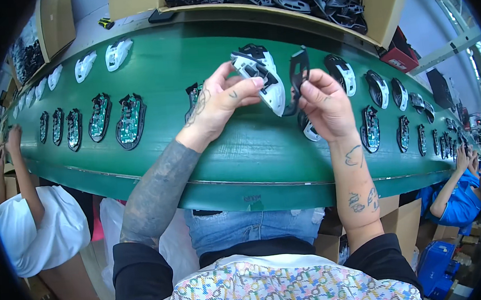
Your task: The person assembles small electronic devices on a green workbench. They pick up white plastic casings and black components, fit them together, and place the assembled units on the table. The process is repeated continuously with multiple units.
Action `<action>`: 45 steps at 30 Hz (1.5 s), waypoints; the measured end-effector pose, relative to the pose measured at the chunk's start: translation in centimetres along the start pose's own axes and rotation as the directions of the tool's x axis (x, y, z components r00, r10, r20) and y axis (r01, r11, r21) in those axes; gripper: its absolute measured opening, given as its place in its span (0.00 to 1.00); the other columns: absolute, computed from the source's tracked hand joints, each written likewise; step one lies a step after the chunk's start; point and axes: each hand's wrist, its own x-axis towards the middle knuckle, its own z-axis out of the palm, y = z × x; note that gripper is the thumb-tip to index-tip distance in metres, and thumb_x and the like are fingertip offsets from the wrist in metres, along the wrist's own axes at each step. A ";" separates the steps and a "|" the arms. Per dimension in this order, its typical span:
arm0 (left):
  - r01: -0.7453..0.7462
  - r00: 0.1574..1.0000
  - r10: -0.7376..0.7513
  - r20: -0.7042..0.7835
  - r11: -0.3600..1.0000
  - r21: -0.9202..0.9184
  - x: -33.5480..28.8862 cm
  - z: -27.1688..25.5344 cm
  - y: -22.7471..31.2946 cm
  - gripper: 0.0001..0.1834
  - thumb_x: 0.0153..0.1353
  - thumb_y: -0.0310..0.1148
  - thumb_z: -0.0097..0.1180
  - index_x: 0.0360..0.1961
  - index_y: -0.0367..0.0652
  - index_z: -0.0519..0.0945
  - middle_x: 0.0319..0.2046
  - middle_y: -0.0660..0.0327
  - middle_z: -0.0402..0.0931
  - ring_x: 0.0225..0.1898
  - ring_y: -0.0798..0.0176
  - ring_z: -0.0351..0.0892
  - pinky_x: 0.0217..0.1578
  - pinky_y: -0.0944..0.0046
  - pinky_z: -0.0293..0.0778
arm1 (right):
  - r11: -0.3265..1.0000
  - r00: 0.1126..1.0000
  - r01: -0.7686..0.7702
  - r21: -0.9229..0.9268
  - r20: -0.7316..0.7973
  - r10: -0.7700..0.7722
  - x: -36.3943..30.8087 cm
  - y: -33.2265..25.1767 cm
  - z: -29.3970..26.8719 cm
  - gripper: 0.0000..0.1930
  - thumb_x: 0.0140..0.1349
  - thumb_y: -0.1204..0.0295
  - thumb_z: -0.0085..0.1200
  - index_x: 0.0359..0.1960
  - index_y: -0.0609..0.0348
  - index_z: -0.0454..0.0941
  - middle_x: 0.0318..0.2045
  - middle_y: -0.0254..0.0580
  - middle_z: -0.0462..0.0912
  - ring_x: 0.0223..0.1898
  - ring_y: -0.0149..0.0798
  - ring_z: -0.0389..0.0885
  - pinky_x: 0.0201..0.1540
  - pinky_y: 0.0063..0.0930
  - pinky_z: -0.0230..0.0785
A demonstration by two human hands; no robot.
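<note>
Above the green belt [224,162], my left hand [215,107] grips a white computer mouse shell [273,96] between thumb and fingers, its hollow side with black inner parts turned up. My right hand [326,102] pinches a curved black plastic frame piece [298,68] just right of the shell. Its lower end is close to the shell's tip; whether they touch I cannot tell. Behind my left hand, a black mouse base [193,95] is partly hidden. Another black-and-white shell [308,127] lies partly covered by my right hand.
Mouse bases with green circuit boards [131,121] line the belt on both sides. White shells [118,54] lie far left, black-and-white shells [340,75] to the right. Behind the belt stands a cardboard box [378,6] of black parts. Co-workers [42,225] [461,190] sit at both sides.
</note>
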 end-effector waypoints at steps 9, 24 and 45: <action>0.031 0.998 -0.034 0.049 0.997 0.064 -0.2 0.6 0.0 0.35 0.61 0.41 0.59 0.62 0.35 0.58 0.51 0.52 0.72 0.51 0.59 0.75 0.51 0.58 0.75 | 0.963 0.995 0.032 -0.269 -0.084 -0.057 0.4 0.8 0.4 0.11 0.61 0.74 0.57 0.44 0.62 0.77 0.36 0.34 0.81 0.33 0.24 0.76 0.33 0.17 0.67; 0.013 1.000 -0.013 0.001 0.998 0.067 -0.1 0.5 -0.3 0.37 0.53 0.40 0.66 0.59 0.36 0.63 0.47 0.55 0.73 0.48 0.63 0.76 0.49 0.63 0.74 | 0.780 0.942 0.184 -0.599 -0.118 -0.314 0.2 2.8 2.1 0.16 0.59 0.71 0.60 0.47 0.63 0.74 0.30 0.30 0.74 0.30 0.21 0.71 0.35 0.15 0.69; -0.108 0.994 0.107 0.018 0.993 0.054 -0.3 -0.6 1.2 0.25 0.64 0.52 0.51 0.45 0.37 0.74 0.43 0.58 0.78 0.46 0.64 0.78 0.53 0.62 0.69 | 0.931 0.987 -0.140 -0.337 -0.121 0.105 0.3 1.5 1.8 0.21 0.60 0.64 0.60 0.49 0.67 0.75 0.38 0.38 0.81 0.37 0.27 0.77 0.43 0.20 0.70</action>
